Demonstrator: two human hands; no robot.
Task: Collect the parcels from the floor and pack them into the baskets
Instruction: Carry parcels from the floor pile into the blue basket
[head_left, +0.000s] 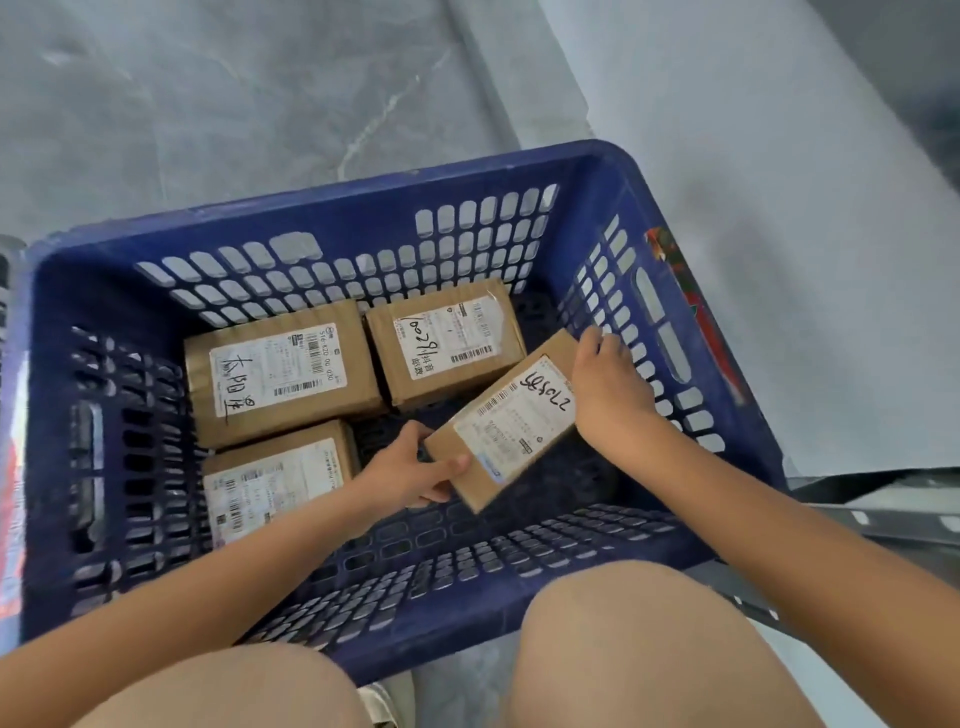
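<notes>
A blue slotted plastic basket (332, 208) stands on the grey floor in front of my knees. Three brown cardboard parcels with white labels lie flat on its bottom: one at back left (280, 371), one at back right (447, 340), one at front left (270, 480). A fourth labelled parcel (511, 418) is tilted inside the basket's right half, held between both hands. My left hand (415, 470) grips its near lower corner with the thumb on top. My right hand (610, 387) holds its far right end, fingers curled over the edge.
The basket's right wall (670, 332) with a red sticker is close to my right hand. Grey marbled floor (234, 104) stretches beyond the basket. A dark metal frame (883, 514) lies at the right. My bare knees are at the bottom.
</notes>
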